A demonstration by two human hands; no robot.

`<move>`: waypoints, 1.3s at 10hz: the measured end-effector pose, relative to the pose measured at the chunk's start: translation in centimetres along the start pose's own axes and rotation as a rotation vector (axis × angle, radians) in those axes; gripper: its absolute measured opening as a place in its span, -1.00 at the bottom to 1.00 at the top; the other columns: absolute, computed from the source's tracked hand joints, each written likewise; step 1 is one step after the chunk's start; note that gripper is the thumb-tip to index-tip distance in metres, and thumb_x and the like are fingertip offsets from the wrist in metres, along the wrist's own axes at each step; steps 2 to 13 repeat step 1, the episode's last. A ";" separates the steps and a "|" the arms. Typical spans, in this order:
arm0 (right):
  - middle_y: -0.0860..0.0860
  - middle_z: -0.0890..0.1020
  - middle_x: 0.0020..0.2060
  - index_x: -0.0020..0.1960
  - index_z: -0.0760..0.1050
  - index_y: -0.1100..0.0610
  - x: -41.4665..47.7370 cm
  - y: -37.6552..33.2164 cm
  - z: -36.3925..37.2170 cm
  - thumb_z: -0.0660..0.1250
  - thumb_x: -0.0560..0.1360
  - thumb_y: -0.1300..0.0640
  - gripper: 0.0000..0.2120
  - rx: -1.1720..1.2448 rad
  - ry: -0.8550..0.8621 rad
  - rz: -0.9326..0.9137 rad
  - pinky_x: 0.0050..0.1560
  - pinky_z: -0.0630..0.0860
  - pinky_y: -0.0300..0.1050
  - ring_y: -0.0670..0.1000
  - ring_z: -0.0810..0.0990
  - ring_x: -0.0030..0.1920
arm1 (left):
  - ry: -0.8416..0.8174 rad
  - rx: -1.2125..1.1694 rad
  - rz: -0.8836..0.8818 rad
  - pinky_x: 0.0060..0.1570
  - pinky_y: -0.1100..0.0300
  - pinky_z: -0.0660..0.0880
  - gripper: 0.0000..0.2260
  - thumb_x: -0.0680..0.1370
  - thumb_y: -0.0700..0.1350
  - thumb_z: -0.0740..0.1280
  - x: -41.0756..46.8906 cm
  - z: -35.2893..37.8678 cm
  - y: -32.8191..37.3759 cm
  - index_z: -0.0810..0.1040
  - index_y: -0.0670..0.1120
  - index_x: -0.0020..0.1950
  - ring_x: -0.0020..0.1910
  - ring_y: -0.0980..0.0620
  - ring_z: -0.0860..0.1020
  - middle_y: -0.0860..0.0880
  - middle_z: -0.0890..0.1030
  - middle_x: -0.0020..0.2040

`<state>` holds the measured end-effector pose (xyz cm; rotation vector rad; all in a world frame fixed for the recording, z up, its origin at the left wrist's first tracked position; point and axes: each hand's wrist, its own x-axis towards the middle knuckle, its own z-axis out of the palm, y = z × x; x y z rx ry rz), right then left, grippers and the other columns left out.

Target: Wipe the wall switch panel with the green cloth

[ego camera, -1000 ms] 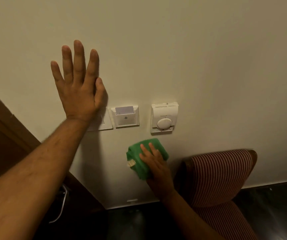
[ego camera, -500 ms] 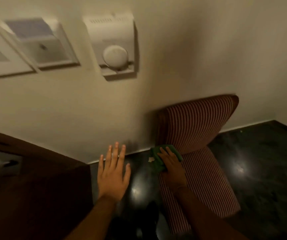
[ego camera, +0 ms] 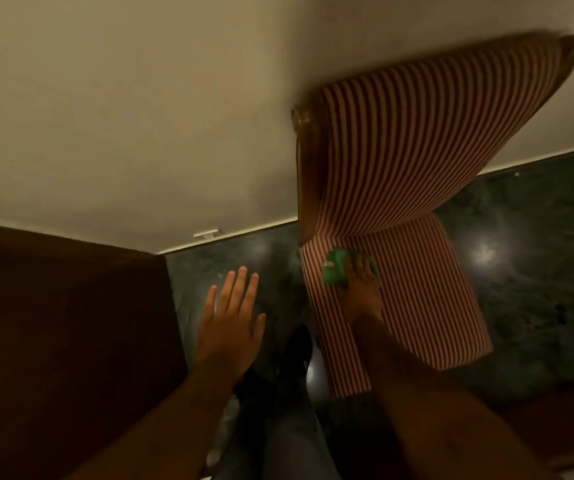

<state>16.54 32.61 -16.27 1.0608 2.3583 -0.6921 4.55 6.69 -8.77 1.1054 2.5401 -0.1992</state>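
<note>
The green cloth [ego camera: 335, 271] lies bunched on the seat of a red-and-white striped chair [ego camera: 417, 174]. My right hand [ego camera: 360, 289] rests on top of the cloth with its fingers over it. My left hand [ego camera: 231, 320] hangs open over the dark floor, fingers spread and holding nothing, to the left of the chair. The wall switch panel is out of view above the frame; only bare cream wall [ego camera: 122, 116] shows.
A dark wooden door or cabinet [ego camera: 64, 341] fills the lower left. The floor [ego camera: 538, 271] is dark polished stone with light reflections. My legs and a dark shoe [ego camera: 297, 344] show between the arms. The chair stands against the wall.
My view has tilted down, so the switch panels left the frame. My left hand came off the wall and dropped low. My right hand carried the cloth down onto the chair seat.
</note>
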 end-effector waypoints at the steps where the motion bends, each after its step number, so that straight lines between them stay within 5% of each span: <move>1: 0.12 -0.17 0.72 0.73 -0.21 0.09 -1.7 0.1 0.4 0.15 0.73 -0.18 -0.21 -0.159 -0.079 -0.035 0.73 -0.12 0.14 0.18 -0.15 0.73 | 0.057 -0.018 -0.043 0.71 -0.17 0.14 -0.27 0.68 0.21 0.03 -1.3 -1.1 0.1 0.47 -0.15 0.73 0.70 -0.20 0.41 -0.18 0.40 0.73; 13: 0.12 -0.17 0.72 0.73 -0.21 0.09 -1.7 0.1 0.4 0.15 0.73 -0.18 -0.21 -0.159 -0.079 -0.035 0.73 -0.12 0.14 0.18 -0.15 0.73 | 0.057 -0.018 -0.043 0.71 -0.17 0.14 -0.27 0.68 0.21 0.03 -1.3 -1.1 0.1 0.47 -0.15 0.73 0.70 -0.20 0.41 -0.18 0.40 0.73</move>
